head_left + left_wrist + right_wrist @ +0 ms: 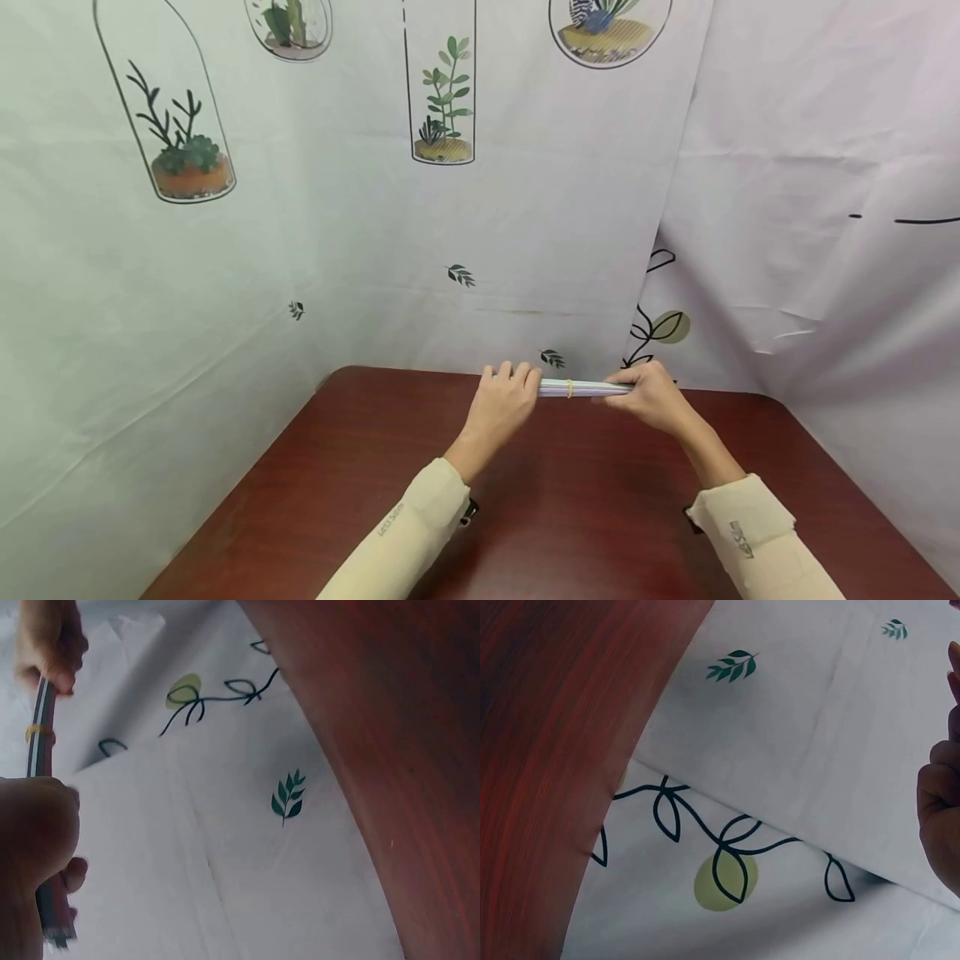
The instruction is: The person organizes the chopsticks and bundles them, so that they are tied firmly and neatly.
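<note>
A slim, straight bundle of long thin sticks (555, 388), pale white and lilac, is held level above the table's far part. Around its middle goes a yellow rubber band (570, 389). My left hand (504, 400) grips one end with curled fingers; the left wrist view shows that end poking out past the fingers. At the other end my right hand (649, 402) pinches the bundle between thumb and fingers. In the right wrist view only part of the right hand (941, 817) shows at the edge, and the bundle is out of sight there.
Below the hands lies a dark red wooden table (375, 475) with rounded far corners. White cloth (360, 225) printed with plants in glass jars hangs behind and on both sides, close to the table's edges.
</note>
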Demonstrator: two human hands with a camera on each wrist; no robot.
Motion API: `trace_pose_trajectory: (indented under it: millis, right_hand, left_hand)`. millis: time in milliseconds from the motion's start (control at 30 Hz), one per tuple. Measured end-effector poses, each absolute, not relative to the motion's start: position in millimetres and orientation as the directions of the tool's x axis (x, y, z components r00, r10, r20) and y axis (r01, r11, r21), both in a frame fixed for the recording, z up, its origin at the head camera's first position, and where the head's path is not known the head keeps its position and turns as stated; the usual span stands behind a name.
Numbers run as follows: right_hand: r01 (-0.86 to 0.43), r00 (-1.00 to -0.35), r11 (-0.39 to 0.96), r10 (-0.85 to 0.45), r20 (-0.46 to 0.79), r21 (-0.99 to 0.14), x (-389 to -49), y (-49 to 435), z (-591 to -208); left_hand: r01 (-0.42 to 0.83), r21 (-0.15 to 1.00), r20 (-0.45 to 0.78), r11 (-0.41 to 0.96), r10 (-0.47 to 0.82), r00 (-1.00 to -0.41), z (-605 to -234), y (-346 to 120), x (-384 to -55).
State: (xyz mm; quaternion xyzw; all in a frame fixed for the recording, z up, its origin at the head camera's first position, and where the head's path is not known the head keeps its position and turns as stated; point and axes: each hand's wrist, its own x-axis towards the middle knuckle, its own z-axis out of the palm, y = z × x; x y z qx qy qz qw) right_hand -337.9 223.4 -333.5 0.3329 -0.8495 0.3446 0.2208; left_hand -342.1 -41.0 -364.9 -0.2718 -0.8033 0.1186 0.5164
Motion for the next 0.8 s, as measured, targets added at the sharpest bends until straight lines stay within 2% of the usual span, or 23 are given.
trace_pose_trajectory:
  millis: [300, 367, 467, 533, 667, 733, 800]
  right_hand:
    - [-0.695, -0.706, 0.531, -0.379, 0.598, -0.484, -339.0, 227.7, -340.0]
    - [-0.682, -0.721, 0.535, -0.379, 0.580, -0.499, -340.3, 228.2, -343.3]
    - [-0.648, -0.756, 0.551, -0.380, 0.534, -0.526, -341.9, 229.4, -348.7]
    - [-0.621, -0.780, 0.556, -0.377, 0.499, -0.552, -342.5, 230.4, -351.4]
    - [-0.580, -0.814, 0.545, -0.383, 0.436, -0.605, -342.7, 233.0, -354.9]
    - [-0.567, -0.822, 0.521, -0.399, 0.406, -0.637, -342.8, 234.6, -356.2]
    - [-0.562, -0.824, 0.496, -0.411, 0.391, -0.662, -343.3, 236.0, -358.4]
  left_hand:
    - [0.352, -0.465, 0.754, 0.812, 0.572, -0.323, -370.0, -58.6, -350.4]
    - [0.398, -0.465, 0.737, 0.791, 0.595, -0.322, -372.4, -62.1, -352.4]
    - [0.531, -0.411, 0.712, 0.741, 0.625, -0.320, -375.5, -68.4, -353.6]
    - [0.648, -0.324, 0.703, 0.689, 0.634, -0.322, -377.5, -73.7, -354.4]
    - [0.841, -0.056, 0.718, 0.539, 0.607, -0.341, -381.7, -82.1, -357.6]
    - [0.881, 0.095, 0.723, 0.463, 0.577, -0.381, -383.7, -84.3, -359.6]
    - [0.882, 0.244, 0.713, 0.402, 0.542, -0.444, -386.4, -85.2, -362.2]
